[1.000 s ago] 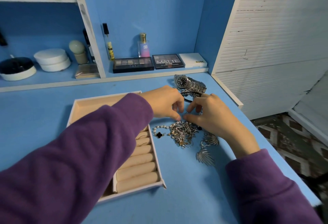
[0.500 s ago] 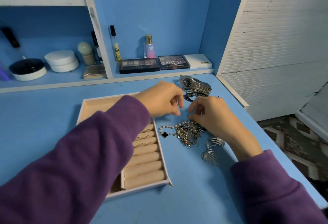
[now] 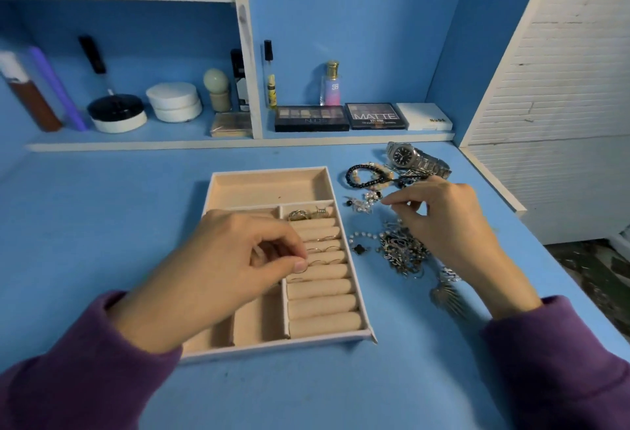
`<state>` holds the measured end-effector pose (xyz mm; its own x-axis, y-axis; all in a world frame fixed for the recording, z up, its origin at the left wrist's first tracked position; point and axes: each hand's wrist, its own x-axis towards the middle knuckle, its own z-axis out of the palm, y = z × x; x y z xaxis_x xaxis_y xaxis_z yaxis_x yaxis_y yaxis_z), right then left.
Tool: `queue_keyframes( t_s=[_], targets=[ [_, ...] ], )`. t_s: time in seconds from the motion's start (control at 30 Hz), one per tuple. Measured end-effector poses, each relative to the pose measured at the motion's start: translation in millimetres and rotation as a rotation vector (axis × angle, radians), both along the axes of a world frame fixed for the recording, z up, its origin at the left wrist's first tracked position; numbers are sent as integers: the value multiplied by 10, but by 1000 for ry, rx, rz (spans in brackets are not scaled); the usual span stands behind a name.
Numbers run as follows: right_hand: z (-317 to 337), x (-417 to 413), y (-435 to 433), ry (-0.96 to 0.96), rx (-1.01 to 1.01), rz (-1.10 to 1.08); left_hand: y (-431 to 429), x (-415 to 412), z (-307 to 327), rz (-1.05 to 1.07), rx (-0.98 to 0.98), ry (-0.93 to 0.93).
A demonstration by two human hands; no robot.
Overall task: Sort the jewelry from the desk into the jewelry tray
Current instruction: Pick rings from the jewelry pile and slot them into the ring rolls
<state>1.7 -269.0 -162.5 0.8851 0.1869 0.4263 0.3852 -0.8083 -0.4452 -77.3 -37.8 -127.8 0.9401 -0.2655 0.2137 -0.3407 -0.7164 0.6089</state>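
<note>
Fingers (image 3: 300,264) of my left hand (image 3: 218,269) pinch a thin ring (image 3: 299,271) over the ring rolls (image 3: 320,303) in the jewelry tray (image 3: 272,345), mid-table (image 3: 102,208). Right hand (image 3: 446,221) curled above the jewelry pile (image 3: 402,249) near the table's right edge; cannot tell whether it grasps anything.

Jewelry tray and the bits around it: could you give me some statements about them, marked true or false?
1. The silver wristwatch with a dark dial lies inside the beige compartment tray. False: it lies on the blue desk, beyond the tray's far right corner.
2. The left hand pinches a thin ring over the tray's padded rolls. True.
3. The tangled heap of silver chains lies left of the tray. False: it lies right of the tray, by the right hand.
4. The black bead bracelet is on the desk, outside the tray. True.
</note>
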Motion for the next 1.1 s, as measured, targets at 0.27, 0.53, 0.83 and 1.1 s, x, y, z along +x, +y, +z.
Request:
queue_keyframes(
  t_s=[0.27, 0.53, 0.83, 1.1],
  targets=[
    [69, -230, 247, 99, 334, 267, -68, 25, -226, 12, -23, -45],
    [54, -322, 314, 229, 315, 468, -65, 82, -272, -9, 46, -99],
    [46, -348, 330, 154, 72, 567, -67, 94, -295, -32, 129, -127],
    [59, -345, 302, 209, -16, 588, -14, 89, -315, -84, 117, -102]
  ],
)
